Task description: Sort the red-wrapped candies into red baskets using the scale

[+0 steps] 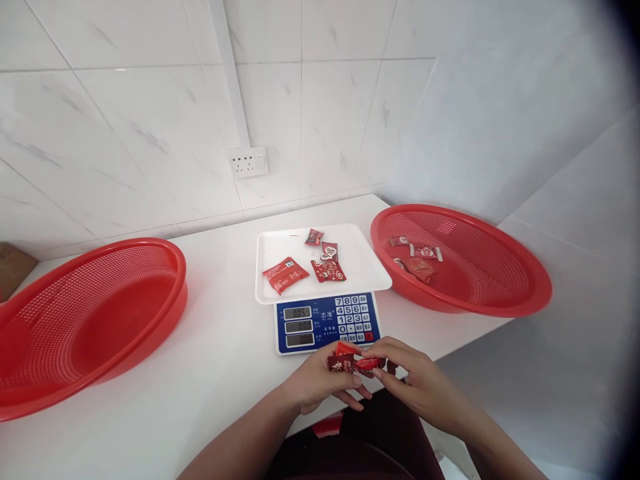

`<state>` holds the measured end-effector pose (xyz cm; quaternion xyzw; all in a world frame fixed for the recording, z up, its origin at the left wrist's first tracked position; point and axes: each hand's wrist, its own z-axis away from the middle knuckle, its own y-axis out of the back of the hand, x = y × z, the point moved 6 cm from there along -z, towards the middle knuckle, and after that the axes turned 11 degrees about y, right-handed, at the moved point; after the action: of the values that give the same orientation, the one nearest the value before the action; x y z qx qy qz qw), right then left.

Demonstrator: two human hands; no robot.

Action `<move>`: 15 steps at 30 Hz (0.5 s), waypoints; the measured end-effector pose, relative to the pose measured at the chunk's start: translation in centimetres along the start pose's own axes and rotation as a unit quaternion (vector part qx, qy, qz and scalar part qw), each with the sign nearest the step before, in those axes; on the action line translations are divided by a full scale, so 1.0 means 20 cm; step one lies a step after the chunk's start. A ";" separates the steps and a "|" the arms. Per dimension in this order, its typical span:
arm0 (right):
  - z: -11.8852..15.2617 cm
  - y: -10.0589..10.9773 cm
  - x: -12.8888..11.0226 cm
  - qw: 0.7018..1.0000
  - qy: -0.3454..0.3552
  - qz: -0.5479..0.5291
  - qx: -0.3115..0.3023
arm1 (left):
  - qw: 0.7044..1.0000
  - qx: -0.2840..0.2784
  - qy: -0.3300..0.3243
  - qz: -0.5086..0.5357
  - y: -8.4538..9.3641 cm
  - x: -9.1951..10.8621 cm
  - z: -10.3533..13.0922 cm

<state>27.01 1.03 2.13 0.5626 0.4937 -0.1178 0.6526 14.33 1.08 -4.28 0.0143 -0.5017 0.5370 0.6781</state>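
Several small red snack packets are gripped in my left hand, just in front of the scale's keypad. My right hand pinches another red packet right beside them; the two hands nearly touch. Behind them stands a blue digital scale with a white tray on top. On the tray lie a larger red packet, a patterned red packet and smaller ones, one of them a red-and-white packet. My fingers partly cover the held packets.
To the right, a red mesh basket holds several packets, including a red-and-white one. Another red basket stands at the left of the white table. A cardboard box sits at the far left, and a wall socket is behind.
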 end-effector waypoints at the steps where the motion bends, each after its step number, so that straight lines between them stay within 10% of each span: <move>1: 0.00 0.00 0.00 1.000 0.001 0.001 0.003 | 1.000 -0.002 -0.001 -0.003 0.00 0.00 0.00; 15: -0.01 -0.07 0.01 0.998 0.003 -0.059 -0.012 | 0.997 -0.080 0.014 -0.015 -0.04 0.00 0.02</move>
<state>26.01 0.86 1.20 0.5247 0.5290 -0.1483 0.6502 14.56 0.50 -3.66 -0.0402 -0.5330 0.4849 0.6922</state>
